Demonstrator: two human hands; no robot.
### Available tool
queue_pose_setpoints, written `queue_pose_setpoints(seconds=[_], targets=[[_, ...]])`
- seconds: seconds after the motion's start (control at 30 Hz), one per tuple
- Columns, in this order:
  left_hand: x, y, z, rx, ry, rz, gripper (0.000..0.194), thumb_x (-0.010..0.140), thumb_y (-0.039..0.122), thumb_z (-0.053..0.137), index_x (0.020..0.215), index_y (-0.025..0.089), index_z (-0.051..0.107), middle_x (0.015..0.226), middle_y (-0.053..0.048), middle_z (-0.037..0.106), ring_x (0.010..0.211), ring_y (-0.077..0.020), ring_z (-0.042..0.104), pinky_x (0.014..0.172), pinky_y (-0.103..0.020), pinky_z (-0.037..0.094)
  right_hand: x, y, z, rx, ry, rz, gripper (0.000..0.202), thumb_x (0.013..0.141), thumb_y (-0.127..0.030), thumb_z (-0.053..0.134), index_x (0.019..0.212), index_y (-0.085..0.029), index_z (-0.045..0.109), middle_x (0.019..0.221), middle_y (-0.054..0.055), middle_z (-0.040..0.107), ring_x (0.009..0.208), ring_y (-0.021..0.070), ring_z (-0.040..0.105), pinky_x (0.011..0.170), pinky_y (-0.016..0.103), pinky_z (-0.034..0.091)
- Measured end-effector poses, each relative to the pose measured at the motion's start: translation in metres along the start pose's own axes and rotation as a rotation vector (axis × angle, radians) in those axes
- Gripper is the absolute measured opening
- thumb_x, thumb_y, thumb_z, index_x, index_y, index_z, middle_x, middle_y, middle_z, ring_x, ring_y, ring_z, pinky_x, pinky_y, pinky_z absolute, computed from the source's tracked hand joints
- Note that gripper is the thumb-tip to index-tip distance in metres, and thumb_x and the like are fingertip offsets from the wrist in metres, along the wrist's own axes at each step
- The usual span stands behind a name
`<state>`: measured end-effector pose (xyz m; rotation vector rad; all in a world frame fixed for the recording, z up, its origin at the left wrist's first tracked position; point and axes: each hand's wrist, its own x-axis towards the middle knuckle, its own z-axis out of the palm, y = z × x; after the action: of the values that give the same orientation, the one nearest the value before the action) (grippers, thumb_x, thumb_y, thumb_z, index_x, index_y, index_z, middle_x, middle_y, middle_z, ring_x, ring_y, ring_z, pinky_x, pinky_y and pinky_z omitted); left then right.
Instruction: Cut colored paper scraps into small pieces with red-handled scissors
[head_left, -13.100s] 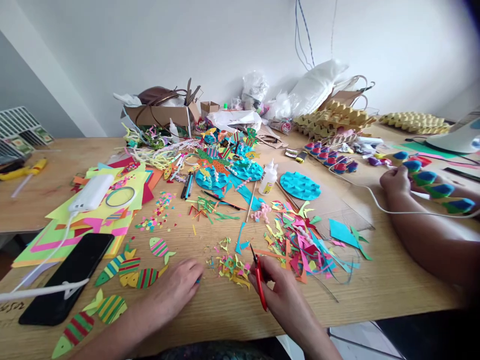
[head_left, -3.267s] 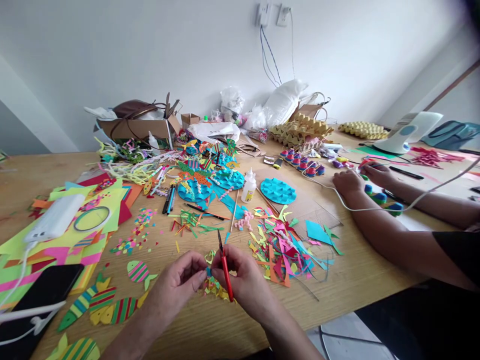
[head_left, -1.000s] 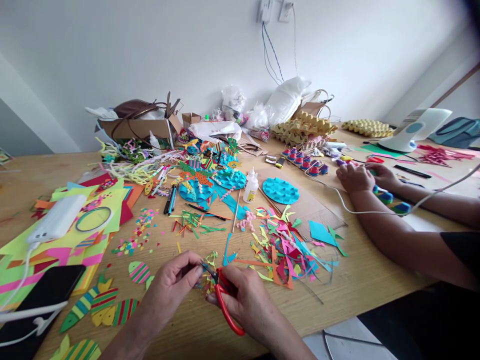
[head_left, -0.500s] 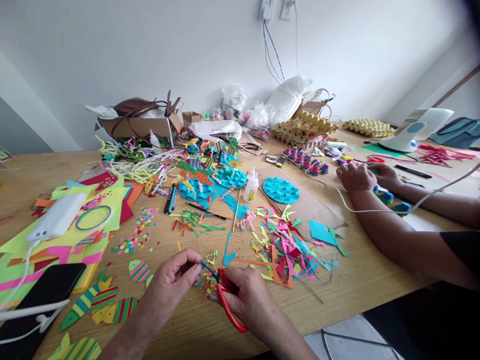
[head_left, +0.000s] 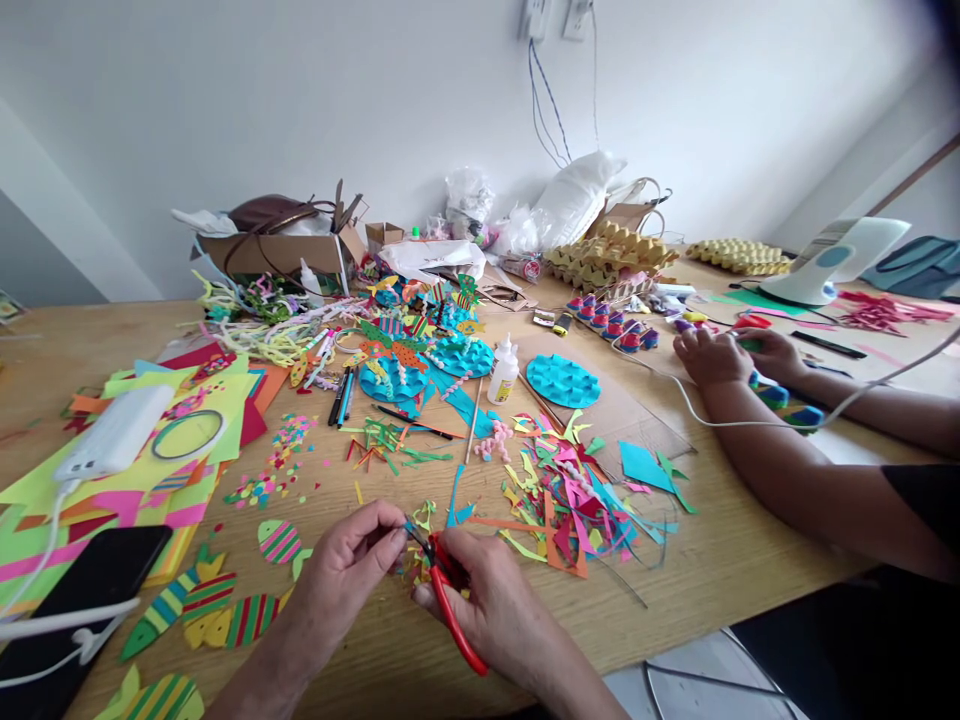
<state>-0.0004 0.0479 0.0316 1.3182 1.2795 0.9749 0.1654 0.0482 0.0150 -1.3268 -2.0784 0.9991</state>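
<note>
My right hand (head_left: pixel 487 590) is closed around a pair of red-handled scissors (head_left: pixel 459 625), whose dark blades point up and left. Fingers and thumb of my left hand (head_left: pixel 364 550) pinch a small bluish scrap of paper (head_left: pixel 409 525) at the blade tips; most of it is hidden. Beneath the scissors lie small yellow and green paper cuttings (head_left: pixel 422 515). Several striped paper fish lie left of my left wrist, among them a pink-and-green fish (head_left: pixel 279 541) and a red-and-green fish (head_left: pixel 252 620).
A heap of paper scraps (head_left: pixel 570 500) lies right of my hands. A glue bottle (head_left: pixel 504 372) stands beside a blue egg-carton piece (head_left: pixel 562 381). At left are coloured sheets, a black phone (head_left: pixel 90 600) and a white power bank (head_left: pixel 114 432). A co-worker's arms (head_left: pixel 780 440) reach in from the right.
The scissors' handles have swung slightly left and down, and the blades look a little closer together. My left hand keeps its pinch almost in place.
</note>
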Motion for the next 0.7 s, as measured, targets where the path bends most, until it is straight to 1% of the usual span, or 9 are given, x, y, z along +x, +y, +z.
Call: queue_pose_setpoints(seconds=[0.17,0.27,0.4,0.57,0.7], targets=[[0.0010,0.0051,0.0023,0.027,-0.049,0.003,0.016,0.075,0.026,0.051,0.063,0.019,0.055,0.058,0.004,0.047,0.057,-0.0132,0.044,0.055,-0.021,0.038,-0.0002,0.0018,0.0016,-0.003,0.011,-0.018,0.034,0.078,-0.046,0.053,0.062,-0.019,0.041,0.055,-0.006,0.038,0.049,0.0082,0.032,0.048,0.020,0.021],[0.0004,0.0052,0.0023,0.039,-0.050,0.000,0.016,0.076,0.026,0.050,0.063,0.019,0.055,0.057,0.004,0.046,0.057,-0.0132,0.044,0.055,-0.021,0.037,-0.0007,0.0029,0.0025,0.001,0.020,-0.027,0.034,0.078,-0.045,0.053,0.060,-0.019,0.041,0.054,-0.006,0.037,0.049,0.0081,0.031,0.047,0.020,0.021],[-0.0009,0.0021,0.0006,0.047,-0.063,-0.009,0.016,0.076,0.026,0.050,0.063,0.019,0.056,0.058,0.004,0.048,0.058,-0.0136,0.045,0.056,-0.022,0.039,-0.0016,0.0051,0.0024,0.018,0.021,-0.026,0.036,0.077,-0.045,0.054,0.059,-0.019,0.037,0.054,-0.007,0.035,0.049,0.0080,0.030,0.047,0.020,0.020],[-0.0010,-0.0007,-0.0012,0.045,-0.077,-0.021,0.015,0.077,0.026,0.050,0.069,0.018,0.060,0.064,0.002,0.056,0.063,-0.0152,0.050,0.059,-0.022,0.041,-0.0018,0.0059,0.0010,-0.007,0.025,0.005,0.038,0.076,-0.045,0.056,0.057,-0.020,0.034,0.053,-0.007,0.034,0.049,0.0080,0.028,0.047,0.020,0.020],[0.0004,-0.0013,-0.0016,0.056,-0.057,-0.018,0.015,0.076,0.026,0.051,0.069,0.018,0.061,0.062,0.003,0.056,0.061,-0.0144,0.050,0.057,-0.021,0.041,-0.0028,0.0063,0.0006,-0.018,0.024,-0.009,0.038,0.077,-0.045,0.055,0.057,-0.020,0.035,0.053,-0.007,0.034,0.048,0.0080,0.028,0.047,0.020,0.020]])
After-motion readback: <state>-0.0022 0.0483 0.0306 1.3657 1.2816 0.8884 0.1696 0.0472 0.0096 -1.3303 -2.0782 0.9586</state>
